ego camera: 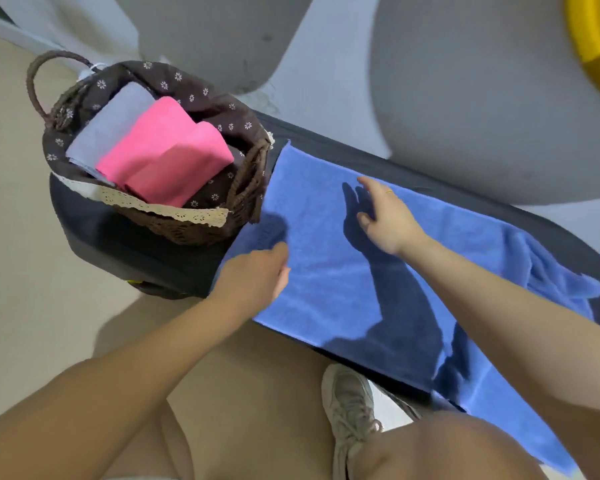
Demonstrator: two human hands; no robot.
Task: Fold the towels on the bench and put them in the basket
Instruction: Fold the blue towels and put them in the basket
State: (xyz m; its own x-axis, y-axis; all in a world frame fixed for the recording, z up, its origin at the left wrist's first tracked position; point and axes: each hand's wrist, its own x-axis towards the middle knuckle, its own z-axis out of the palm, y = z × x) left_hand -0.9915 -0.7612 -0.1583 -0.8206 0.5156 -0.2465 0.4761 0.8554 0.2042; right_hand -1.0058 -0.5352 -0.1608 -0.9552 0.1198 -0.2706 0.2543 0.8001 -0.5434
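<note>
Along the dark bench (413, 161) lies a blue towel (326, 282), spread flat, its far end rumpled and hanging over the near edge. At the bench's left end stands a wicker basket (187, 230) holding a folded pink towel (163, 157) and a grey towel (115, 126). Left hand (253, 275) rests on the blue towel's near edge, fingers hidden; right hand (385, 216) hovers above it, fingers relaxed and spread.

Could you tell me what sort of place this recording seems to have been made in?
Probably a room in a home, perhaps a laundry or living area, though I cannot be sure. A padded dark bench stands on a smooth floor, a lined wicker basket holds folded towels, and a blue towel lies spread for folding.
</note>
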